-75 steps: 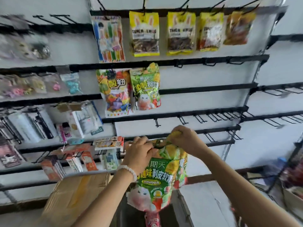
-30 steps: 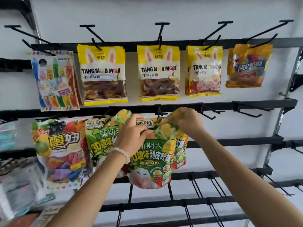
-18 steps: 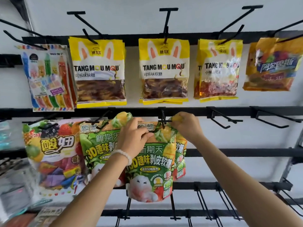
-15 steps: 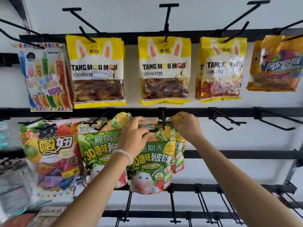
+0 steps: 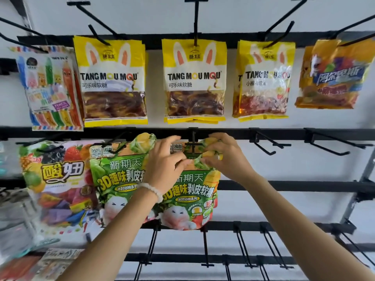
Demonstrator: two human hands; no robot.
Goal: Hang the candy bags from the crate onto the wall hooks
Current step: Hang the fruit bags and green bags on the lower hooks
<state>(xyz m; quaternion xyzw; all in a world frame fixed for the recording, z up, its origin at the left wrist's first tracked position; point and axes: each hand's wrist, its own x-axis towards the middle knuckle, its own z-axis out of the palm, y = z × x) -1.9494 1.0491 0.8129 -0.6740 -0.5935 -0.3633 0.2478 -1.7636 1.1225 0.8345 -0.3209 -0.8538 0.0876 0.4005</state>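
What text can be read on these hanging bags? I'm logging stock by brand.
"TANG MOU MOU", "可乐味软糖": left yellow bag and middle yellow bag.
"TANG M.. ..U": right yellow bag, glare; subtitle blurred.
"PENCIL": pencil bag; rest blurred.
"酸妞": fruit bag.
"新期天", "3D趣味剥皮软糖", "冰封动物系列", "0脂肪": green bag held by both hands; same on hung green bag, plus "≥50%".
Orange bag: unreadable.

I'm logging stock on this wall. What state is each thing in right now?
Left hand: pinches held green bag's top.
Right hand: grips held green bag's top.
Held green bag: raised to middle hook, not visibly released.
Middle hook: at held bag's top.
Hung green bag: hanging.
Yellow bags: hanging, top row.
Right hooks: bare.
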